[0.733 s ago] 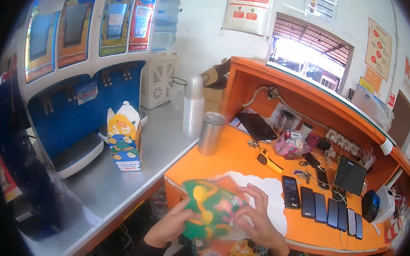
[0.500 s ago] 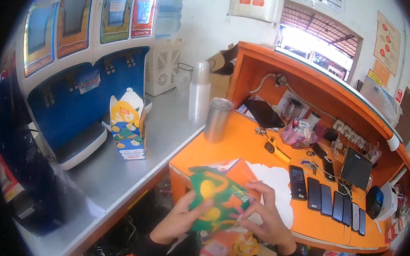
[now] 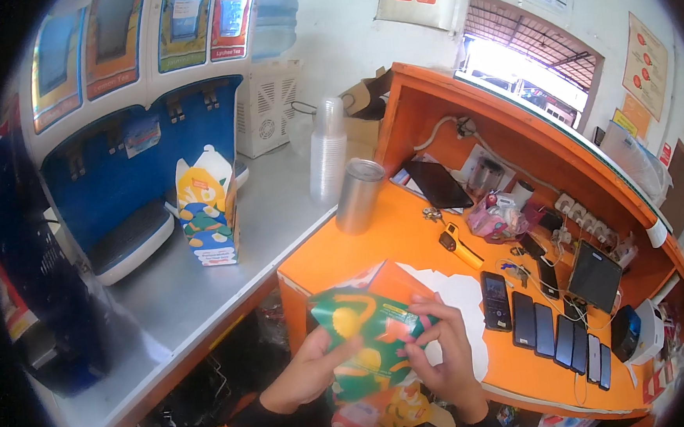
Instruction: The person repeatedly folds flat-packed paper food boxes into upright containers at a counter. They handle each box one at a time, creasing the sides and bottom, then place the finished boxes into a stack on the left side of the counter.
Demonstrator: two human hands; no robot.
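Observation:
A green printed carton (image 3: pixel 374 333), with yellow and orange pictures on it, is held between my hands above the front of the orange desk. It looks folded rather flat, and slight blur hides its creases. My left hand (image 3: pixel 309 372) grips its left side, thumb lying across the front. On the right side, my right hand (image 3: pixel 451 355) pinches the edge between thumb and fingers. Below the carton, more colourful printed card (image 3: pixel 401 413) shows near my lap. An upright printed carton (image 3: pixel 207 214) with a raised tab stands on the metal counter to the left.
A drink dispenser (image 3: pixel 146 151) stands at the far left. Stacked clear cups (image 3: pixel 327 156) and a steel tumbler (image 3: pixel 359 197) are ahead. On the orange desk (image 3: pixel 321 262) lie white paper (image 3: pixel 467 315), a yellow handheld device (image 3: pixel 459 245), several phones (image 3: pixel 543 333) and a tablet (image 3: pixel 594 274).
My right fingers have closed in on the carton's right edge, where they were more spread before. The carton has tilted slightly. The whole view has shifted a little.

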